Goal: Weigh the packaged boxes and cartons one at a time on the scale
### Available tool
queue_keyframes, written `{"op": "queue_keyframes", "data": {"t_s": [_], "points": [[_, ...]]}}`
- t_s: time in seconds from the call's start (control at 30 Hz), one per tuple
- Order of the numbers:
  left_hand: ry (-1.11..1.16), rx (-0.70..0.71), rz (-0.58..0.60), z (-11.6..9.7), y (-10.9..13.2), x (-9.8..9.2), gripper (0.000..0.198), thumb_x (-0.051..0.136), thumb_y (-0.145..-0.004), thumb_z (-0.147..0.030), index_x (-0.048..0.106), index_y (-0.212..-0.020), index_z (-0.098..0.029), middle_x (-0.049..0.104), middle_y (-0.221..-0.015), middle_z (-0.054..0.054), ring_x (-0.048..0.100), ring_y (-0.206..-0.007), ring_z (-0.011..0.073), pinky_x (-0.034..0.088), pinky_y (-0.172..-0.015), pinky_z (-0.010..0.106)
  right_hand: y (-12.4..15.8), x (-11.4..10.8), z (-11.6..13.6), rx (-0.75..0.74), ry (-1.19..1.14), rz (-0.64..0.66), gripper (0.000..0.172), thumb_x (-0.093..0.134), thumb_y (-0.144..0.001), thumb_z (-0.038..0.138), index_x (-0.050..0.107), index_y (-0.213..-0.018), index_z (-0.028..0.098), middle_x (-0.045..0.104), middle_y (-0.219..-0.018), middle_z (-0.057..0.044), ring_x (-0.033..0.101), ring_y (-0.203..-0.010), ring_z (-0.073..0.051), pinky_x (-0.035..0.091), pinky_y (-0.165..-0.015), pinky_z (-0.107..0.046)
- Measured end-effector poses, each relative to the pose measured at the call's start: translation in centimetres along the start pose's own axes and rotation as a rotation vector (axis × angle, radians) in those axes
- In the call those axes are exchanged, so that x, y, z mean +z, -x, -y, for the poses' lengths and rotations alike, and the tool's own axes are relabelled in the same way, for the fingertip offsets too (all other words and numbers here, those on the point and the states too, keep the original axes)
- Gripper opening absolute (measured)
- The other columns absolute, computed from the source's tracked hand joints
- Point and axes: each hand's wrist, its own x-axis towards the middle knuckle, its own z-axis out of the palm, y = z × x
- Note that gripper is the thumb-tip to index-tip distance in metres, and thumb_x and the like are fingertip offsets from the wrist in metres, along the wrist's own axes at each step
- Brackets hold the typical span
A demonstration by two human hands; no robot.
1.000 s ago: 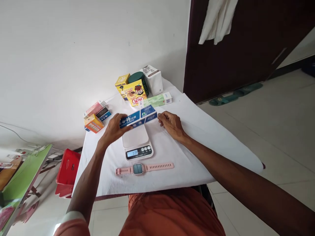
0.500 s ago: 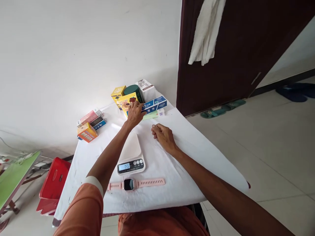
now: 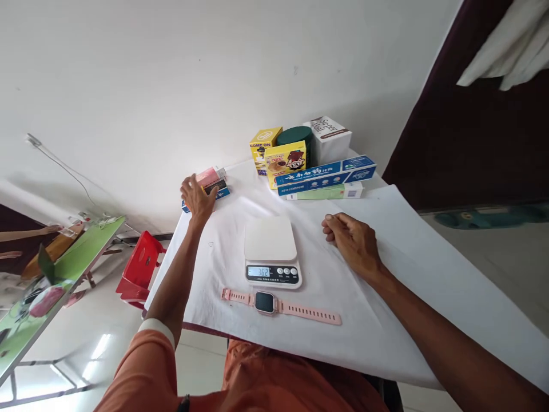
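At the left end of the table my left hand [image 3: 198, 199] reaches over a small orange box, fingers and thumb around it. The hand hides most of that box. Against it lie a pink box [image 3: 209, 175] and a dark blue box [image 3: 223, 193]. My right hand [image 3: 354, 241] rests on the cloth, loosely curled with nothing visible in it. Between my hands stands a white kitchen scale [image 3: 270, 237], its platform bare and its display reading about 362. A pink-strapped smartwatch [image 3: 265, 302] lies in front of the scale.
Grouped at the back are a long blue toothpaste box [image 3: 326, 175] on a pale green box [image 3: 323, 193], yellow boxes [image 3: 285, 163], a dark green tub [image 3: 295, 135] and a white box [image 3: 329, 137]. A red chair [image 3: 141, 266] and green table [image 3: 86, 257] stand left; another person's arms show there.
My left hand has let go of the toothpaste box and moved left to the orange box. The view has turned left. The scale's reading has changed; my right hand stays curled.
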Motion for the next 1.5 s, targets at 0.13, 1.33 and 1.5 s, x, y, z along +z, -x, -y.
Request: {"op": "queue_keyframes", "data": {"t_s": [0.13, 1.33, 1.5], "points": [[-0.044, -0.368, 0.009, 4.0, -1.0, 0.6, 0.106, 0.085, -0.077, -0.055, 0.029, -0.156, -0.011, 0.031, -0.163, 0.036, 0.033, -0.155, 0.0488, 0.032, -0.119, 0.064, 0.2, 0.0, 0.1, -0.025, 0.031, -0.012, 0.049, 0.059, -0.094, 0.068, 0.066, -0.074, 0.024, 0.071, -0.074, -0.005, 0.064, -0.062, -0.018, 0.055, -0.060, -0.033], [0.290, 0.161, 0.228, -10.7, 13.0, -3.2, 0.084, 0.091, -0.068, -0.052, 0.051, -0.136, -0.023, 0.063, -0.128, 0.014, 0.067, -0.120, 0.0348, 0.061, -0.095, 0.051, 0.1, 0.0, 0.1, -0.029, 0.027, 0.030, 0.056, 0.054, -0.094, 0.073, 0.061, -0.072, 0.021, 0.069, -0.074, -0.004, 0.062, -0.063, -0.016, 0.053, -0.065, -0.033], [0.385, 0.174, 0.278, -9.0, 13.1, -4.6, 0.107, 0.093, -0.064, -0.066, 0.044, -0.150, -0.026, 0.052, -0.146, 0.018, 0.060, -0.132, 0.0407, 0.055, -0.104, 0.060, 0.2, 0.1, 0.1, -0.031, 0.029, 0.029, 0.052, 0.055, -0.095, 0.068, 0.062, -0.073, 0.021, 0.069, -0.075, -0.004, 0.061, -0.063, -0.016, 0.052, -0.066, -0.032]]}}
